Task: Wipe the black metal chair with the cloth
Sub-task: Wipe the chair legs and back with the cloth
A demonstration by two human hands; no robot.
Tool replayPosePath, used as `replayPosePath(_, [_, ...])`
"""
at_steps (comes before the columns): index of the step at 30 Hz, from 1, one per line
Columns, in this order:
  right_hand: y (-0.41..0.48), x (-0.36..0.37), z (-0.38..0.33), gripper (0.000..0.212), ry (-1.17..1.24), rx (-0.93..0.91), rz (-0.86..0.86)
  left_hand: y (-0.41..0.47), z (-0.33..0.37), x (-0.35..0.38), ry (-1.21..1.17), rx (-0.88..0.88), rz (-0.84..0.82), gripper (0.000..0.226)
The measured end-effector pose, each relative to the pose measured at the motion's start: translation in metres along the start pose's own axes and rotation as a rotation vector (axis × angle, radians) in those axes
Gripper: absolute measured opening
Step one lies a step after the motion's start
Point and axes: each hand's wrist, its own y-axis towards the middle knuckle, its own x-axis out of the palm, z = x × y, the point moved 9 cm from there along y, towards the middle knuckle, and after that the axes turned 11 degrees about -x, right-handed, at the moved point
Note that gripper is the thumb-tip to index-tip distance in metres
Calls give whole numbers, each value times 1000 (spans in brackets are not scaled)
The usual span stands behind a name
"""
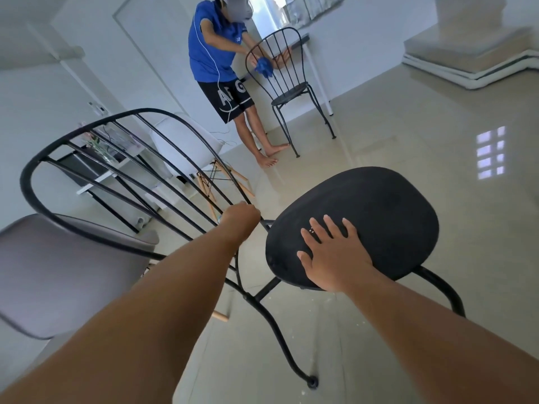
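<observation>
The right hand (335, 255) lies flat and spread wide on the round seat of the black metal chair (388, 205), fingers pointing away; to its left, the left hand (240, 217) is closed in a fist at the base of the chair's spindled back, a sliver of pale cloth (220, 220) showing at its near edge; beyond both hands, another person (215, 59) wipes a second chair (287, 83).

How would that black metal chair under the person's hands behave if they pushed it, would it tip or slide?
The black metal chair probably feels stiff: its frame is thin bent rod. It looks light for its size, since the back is open bars. On the glossy floor its small feet would likely slide, and a push high on the back could tip it. The right hand lies flat on the seat; the left hand is at the back.
</observation>
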Motion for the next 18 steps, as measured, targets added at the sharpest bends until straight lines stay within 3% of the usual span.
replayPosePath(3, [0, 0, -1, 70, -1, -5, 1, 0, -11, -6, -104, -16, -42, 38])
replayPosePath(7, [0, -2, -1, 70, 5, 1, 9, 5, -37, -38, -250, -90, 93, 31])
replayPosePath(15, [1, 0, -1, 71, -5, -8, 22, 0, -172, -139, -204, -293, 296, 33])
replayPosePath(18, [1, 0, -1, 71, -3, -7, 21, -4, -195, -142, -183, -365, 280, 31])
